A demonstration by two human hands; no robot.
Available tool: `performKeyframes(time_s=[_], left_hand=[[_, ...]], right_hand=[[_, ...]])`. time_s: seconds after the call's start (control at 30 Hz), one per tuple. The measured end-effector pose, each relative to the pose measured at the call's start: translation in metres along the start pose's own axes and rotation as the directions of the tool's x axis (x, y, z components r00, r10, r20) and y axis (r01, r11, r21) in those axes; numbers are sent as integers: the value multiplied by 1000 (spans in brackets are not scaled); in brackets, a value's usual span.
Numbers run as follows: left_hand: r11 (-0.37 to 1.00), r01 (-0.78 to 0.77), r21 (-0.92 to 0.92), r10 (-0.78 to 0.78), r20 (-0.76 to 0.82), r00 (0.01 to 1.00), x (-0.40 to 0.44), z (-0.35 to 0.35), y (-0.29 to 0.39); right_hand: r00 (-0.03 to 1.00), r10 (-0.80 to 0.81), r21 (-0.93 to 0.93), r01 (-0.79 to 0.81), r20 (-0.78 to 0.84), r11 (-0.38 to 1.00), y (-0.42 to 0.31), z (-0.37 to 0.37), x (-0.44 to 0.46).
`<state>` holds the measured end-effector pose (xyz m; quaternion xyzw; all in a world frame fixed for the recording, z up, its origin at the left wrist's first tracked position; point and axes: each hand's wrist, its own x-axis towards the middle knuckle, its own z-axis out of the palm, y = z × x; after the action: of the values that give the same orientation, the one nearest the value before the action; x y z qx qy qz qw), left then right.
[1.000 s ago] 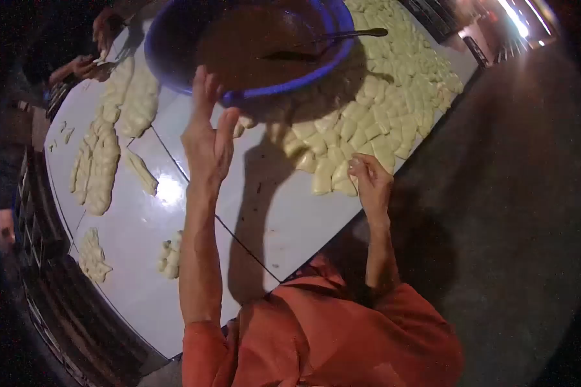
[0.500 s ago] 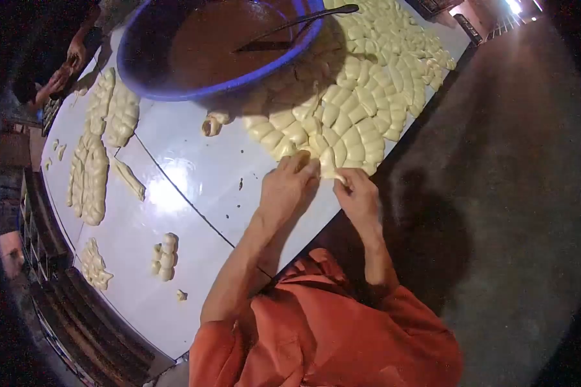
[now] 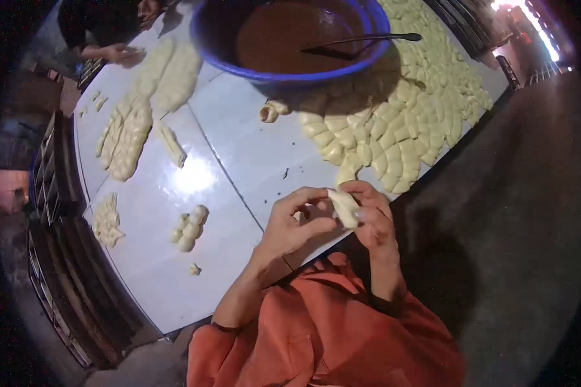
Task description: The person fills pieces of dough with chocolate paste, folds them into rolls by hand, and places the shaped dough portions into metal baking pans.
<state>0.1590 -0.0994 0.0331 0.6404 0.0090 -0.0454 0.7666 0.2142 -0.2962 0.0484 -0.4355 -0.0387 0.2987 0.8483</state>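
Close to the table's front edge, a small pale piece of dough (image 3: 345, 208) is held up between my two hands. My right hand (image 3: 376, 222) pinches it from the right, fingers curled round its side. From the left, my left hand (image 3: 297, 226) grips its upper edge with the fingertips, the thumb bent below. Just beyond lies a wide sheet of flattened dough pieces (image 3: 394, 135), laid edge to edge. One loose dough flap (image 3: 348, 169) hangs at the near end of that sheet.
A blue basin (image 3: 290, 77) of brown filling, with a dark-handled utensil (image 3: 394, 37), stands at the back. Leftward on the white table (image 3: 232, 251) lie long dough slabs (image 3: 126, 138), dough balls (image 3: 190, 229) and scraps. Another person's hand (image 3: 119, 53) is at upper left; stacked trays (image 3: 77, 290) stand below.
My hands have drawn back from the dough sheet toward my body, lifting a dough piece off it. The view has shifted, and the other person's hands have moved apart.
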Motion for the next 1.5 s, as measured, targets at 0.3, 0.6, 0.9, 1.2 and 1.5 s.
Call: performKeyframes(time_s=[0.3,0.6,0.9,1.2,1.5], left_hand=[[941,-199,273,218,-43,975,-20,-38,26],[972,172,157,-143,-183,973,-50,-53,23],[974,131,183,-47,-404,914,-61,-73,5],[997,67,-34,-75,-444,893,-42,-64,21],[776,-562,286,620,-511,595,24,-31,-17]], right_hand=[[908,-60,212,-32,415,977,26,35,39],[955,232,-466,-122,186,876,35,61,49],[984,126,-513,-44,127,857,57,80,53],[989,20,-264,19,147,964,70,69,74],[993,96,70,-101,74,992,47,109,81]])
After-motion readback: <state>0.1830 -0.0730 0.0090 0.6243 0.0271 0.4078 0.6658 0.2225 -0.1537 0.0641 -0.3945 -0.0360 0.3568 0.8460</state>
